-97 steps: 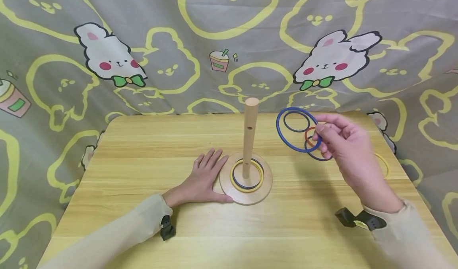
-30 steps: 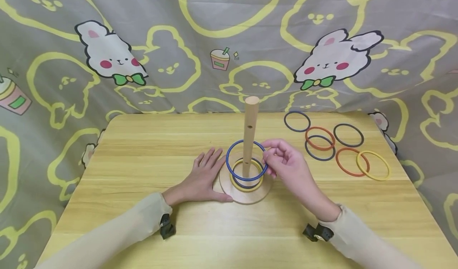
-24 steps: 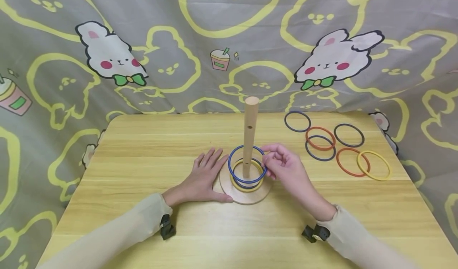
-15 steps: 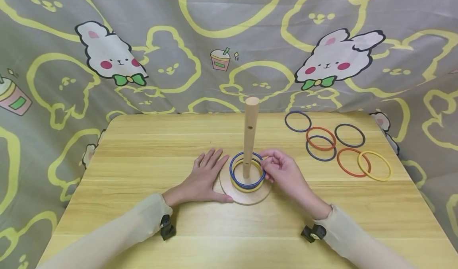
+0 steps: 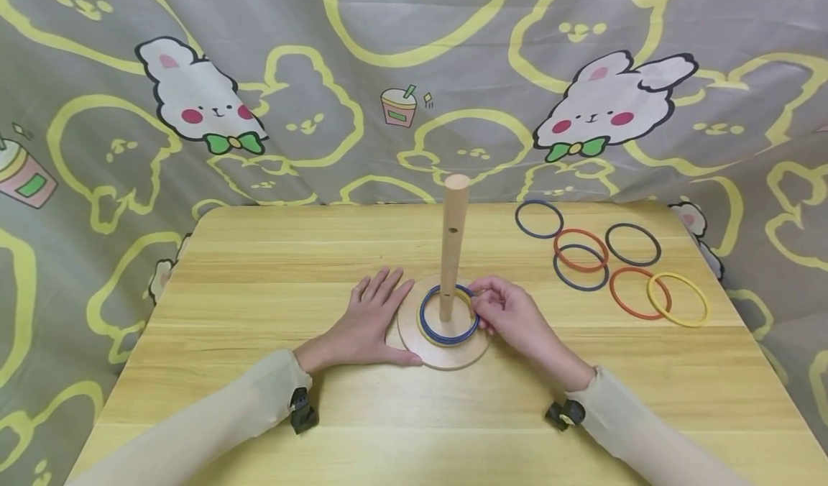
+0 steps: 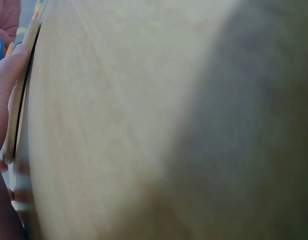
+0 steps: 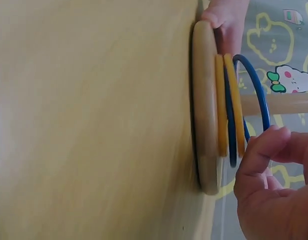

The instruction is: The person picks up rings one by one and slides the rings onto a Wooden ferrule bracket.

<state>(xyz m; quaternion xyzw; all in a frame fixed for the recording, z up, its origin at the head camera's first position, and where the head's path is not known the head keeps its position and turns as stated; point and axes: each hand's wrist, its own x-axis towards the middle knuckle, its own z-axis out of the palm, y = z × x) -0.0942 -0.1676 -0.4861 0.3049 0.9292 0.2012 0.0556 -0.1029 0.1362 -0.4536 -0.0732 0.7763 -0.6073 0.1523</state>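
My right hand (image 5: 511, 315) pinches a blue ring (image 7: 262, 95) by its near edge, between thumb and fingers. The ring encircles the wooden post (image 5: 454, 256) low down and tilts over the rings beneath it. On the round wooden base (image 5: 446, 359), the right wrist view shows a lower yellow ring (image 7: 221, 105), another blue ring (image 7: 231, 137) and an upper yellow ring (image 7: 235, 100) stacked around the post. My left hand (image 5: 365, 324) lies with spread fingers along the base's left side, its thumb at the front rim. In the left wrist view, that thumb (image 6: 8, 70) touches the base's edge.
Loose rings lie at the table's right: a blue ring (image 5: 546, 237) at the back, a red ring (image 5: 572, 230) overlapping a blue one (image 5: 578, 288), a dark ring (image 5: 659, 249), and a red ring (image 5: 611, 292) overlapped by a yellow ring (image 5: 688, 325). A patterned curtain (image 5: 362, 11) hangs behind.
My right hand has brought the blue ring from the right side over to the post and lowered it around the post, close to the stacked rings. My left hand has stayed at the base.
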